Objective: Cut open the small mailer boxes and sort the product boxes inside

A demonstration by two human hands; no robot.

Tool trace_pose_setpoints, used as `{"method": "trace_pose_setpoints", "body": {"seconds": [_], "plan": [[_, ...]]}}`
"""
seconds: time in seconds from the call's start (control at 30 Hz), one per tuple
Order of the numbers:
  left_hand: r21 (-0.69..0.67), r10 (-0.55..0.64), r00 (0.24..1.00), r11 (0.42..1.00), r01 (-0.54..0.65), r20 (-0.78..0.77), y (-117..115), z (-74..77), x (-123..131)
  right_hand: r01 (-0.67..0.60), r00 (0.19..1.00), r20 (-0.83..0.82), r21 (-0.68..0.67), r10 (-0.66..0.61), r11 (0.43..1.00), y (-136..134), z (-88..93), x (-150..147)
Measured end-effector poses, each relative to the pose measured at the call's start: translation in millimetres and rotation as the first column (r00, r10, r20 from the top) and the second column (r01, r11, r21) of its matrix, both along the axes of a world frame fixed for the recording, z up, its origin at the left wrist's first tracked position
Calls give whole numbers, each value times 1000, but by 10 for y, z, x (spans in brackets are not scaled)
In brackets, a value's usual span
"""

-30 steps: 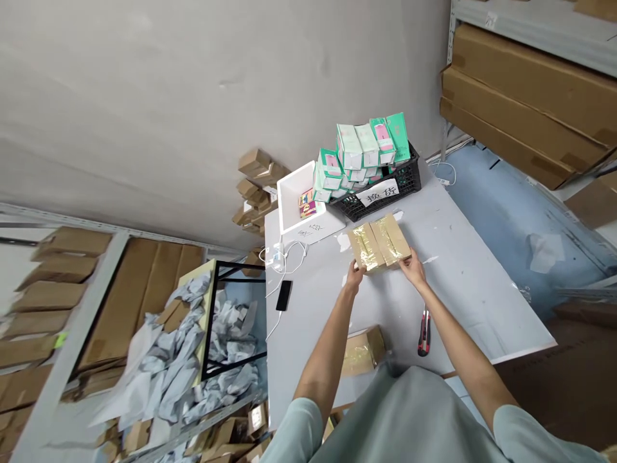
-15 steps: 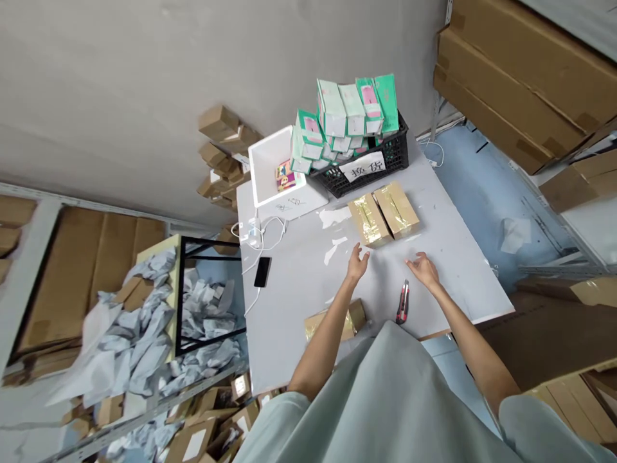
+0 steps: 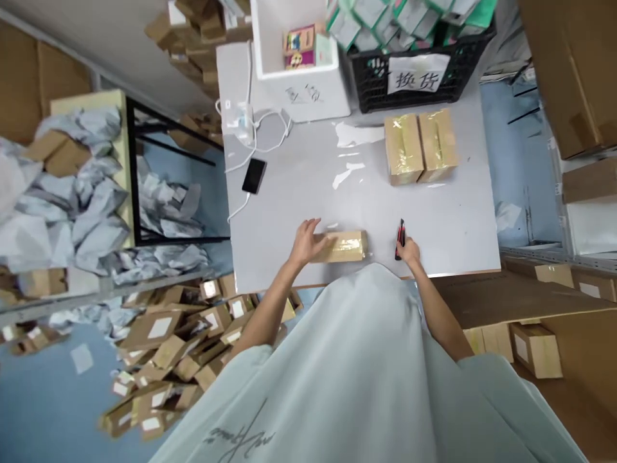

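My left hand (image 3: 307, 240) rests on the left end of a taped brown box (image 3: 343, 246) lying near the front edge of the white table (image 3: 299, 193), fingers curled over it. My right hand (image 3: 409, 250) closes on the red and black utility knife (image 3: 400, 236) just right of that box. Two more taped brown boxes (image 3: 420, 147) lie side by side further back on the table, away from both hands.
A black crate (image 3: 419, 71) with a paper label holds green and white packs. Beside it stands a white foam box (image 3: 299, 77). A phone (image 3: 254, 175) on a cable lies at the table's left. Small cartons litter the floor at left (image 3: 168, 334); big cartons stand at right (image 3: 569, 71).
Both hands drew back from the two far boxes to the table's front. The left hand landed on the near box and the right hand took hold of the knife. The camera tilted down.
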State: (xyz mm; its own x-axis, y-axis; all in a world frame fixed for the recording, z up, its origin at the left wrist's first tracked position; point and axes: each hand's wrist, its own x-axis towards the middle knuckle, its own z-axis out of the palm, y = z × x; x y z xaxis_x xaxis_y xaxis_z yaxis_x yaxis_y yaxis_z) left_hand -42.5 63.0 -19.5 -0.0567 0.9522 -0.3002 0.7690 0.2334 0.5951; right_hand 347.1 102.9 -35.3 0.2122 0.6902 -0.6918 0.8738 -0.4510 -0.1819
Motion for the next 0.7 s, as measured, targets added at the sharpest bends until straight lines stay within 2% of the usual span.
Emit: {"method": "trace_pose_setpoints", "body": {"seconds": [0.1,0.17,0.27,0.33,0.43,0.53,0.63,0.7], "plan": [[-23,-26,996,999,28,84,-193,-67,-132,-30,998,-56,78,35,996,119,90,-94],[-17,-33,987,999,36,160,-302,-107,-194,76,968,-252,204,-23,976,151,228,-152],[-8,-31,962,999,34,270,-429,-153,-283,303,780,-624,303,-52,904,152,552,-281],[-3,-24,944,1000,27,330,-480,-187,-341,331,695,-719,287,-27,899,158,787,-441],[2,-31,914,999,33,406,-508,-272,-404,295,677,-736,268,-2,917,191,1027,-818],[1,-76,880,996,85,469,-506,-400,-415,218,693,-720,257,37,941,199,1075,-1263],[3,-125,831,989,147,542,-495,-538,-389,58,720,-680,259,139,964,127,1042,-1619],[18,-140,795,987,161,590,-484,-609,-369,-114,737,-616,291,277,950,46,1042,-1770]]}}
